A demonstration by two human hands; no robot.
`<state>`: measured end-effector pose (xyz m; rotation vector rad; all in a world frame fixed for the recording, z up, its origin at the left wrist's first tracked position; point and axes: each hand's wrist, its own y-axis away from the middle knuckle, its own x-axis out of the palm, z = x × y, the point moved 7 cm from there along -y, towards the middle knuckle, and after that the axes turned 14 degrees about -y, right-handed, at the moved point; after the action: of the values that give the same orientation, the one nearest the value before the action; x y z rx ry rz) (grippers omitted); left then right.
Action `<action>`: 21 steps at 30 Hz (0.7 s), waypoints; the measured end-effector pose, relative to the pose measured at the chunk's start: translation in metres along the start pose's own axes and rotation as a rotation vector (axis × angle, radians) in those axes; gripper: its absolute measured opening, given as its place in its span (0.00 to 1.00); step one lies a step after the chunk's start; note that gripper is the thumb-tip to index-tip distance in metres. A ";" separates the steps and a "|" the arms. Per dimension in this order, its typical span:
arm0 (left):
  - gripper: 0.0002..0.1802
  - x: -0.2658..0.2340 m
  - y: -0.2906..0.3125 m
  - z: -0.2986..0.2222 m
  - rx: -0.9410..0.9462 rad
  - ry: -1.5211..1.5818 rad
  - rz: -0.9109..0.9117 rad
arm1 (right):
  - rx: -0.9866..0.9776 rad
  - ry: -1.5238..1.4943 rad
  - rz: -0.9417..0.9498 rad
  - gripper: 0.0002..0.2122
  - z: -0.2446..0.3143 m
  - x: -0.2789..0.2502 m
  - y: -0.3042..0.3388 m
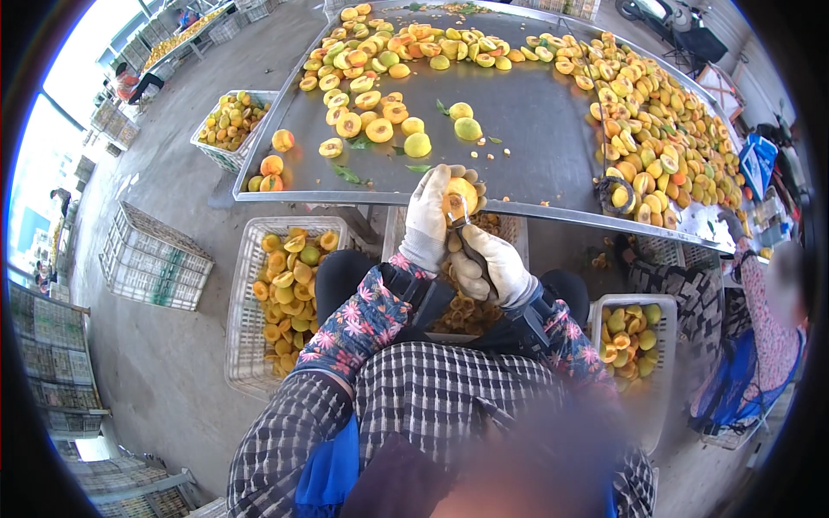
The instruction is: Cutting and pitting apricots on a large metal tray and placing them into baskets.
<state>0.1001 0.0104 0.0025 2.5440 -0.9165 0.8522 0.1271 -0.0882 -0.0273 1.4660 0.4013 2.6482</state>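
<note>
My left hand [425,217], in a white glove, is closed around a yellow peach half [456,198] with its cut face showing, just off the table's near edge. In my gloved right hand [499,262] is a pitting tool [465,219] with a thin metal end. That end reaches the cut face, and my right fingers hide most of its handle. On the metal table [518,121] ahead lie several loose peach halves [378,129], some cut side up. Below my hands stands a crate of peach pieces [465,321], partly covered by my arms.
A white crate [237,298] of peach halves stands left of my knees, another [661,406] at the right. A large peach heap [665,129] covers the table's right side. A co-worker's sleeve [764,302] shows at the right. A stacked crate [155,259] stands on the left floor.
</note>
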 end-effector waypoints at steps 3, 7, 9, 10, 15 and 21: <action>0.14 0.001 -0.001 0.004 -0.006 -0.014 0.024 | 0.072 -0.163 0.066 0.19 0.000 0.002 0.003; 0.16 0.005 -0.002 0.014 -0.076 -0.093 0.078 | 0.141 -0.278 0.161 0.19 0.005 -0.009 0.014; 0.14 0.005 -0.007 0.023 -0.071 -0.187 0.106 | 0.182 -0.288 0.205 0.19 0.005 -0.012 0.021; 0.13 0.004 -0.008 0.025 -0.041 -0.222 0.107 | 0.193 -0.269 0.177 0.18 0.005 -0.015 0.025; 0.14 -0.010 -0.011 0.026 -0.061 -0.243 0.075 | 0.258 0.236 -0.072 0.14 0.001 -0.032 0.041; 0.15 -0.057 -0.001 -0.040 0.150 -0.610 0.047 | 0.061 1.555 -0.082 0.16 0.014 -0.053 0.046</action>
<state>0.0484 0.0568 -0.0015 2.9849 -1.1096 0.1392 0.1698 -0.1409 -0.0506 -0.8711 0.5351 3.0589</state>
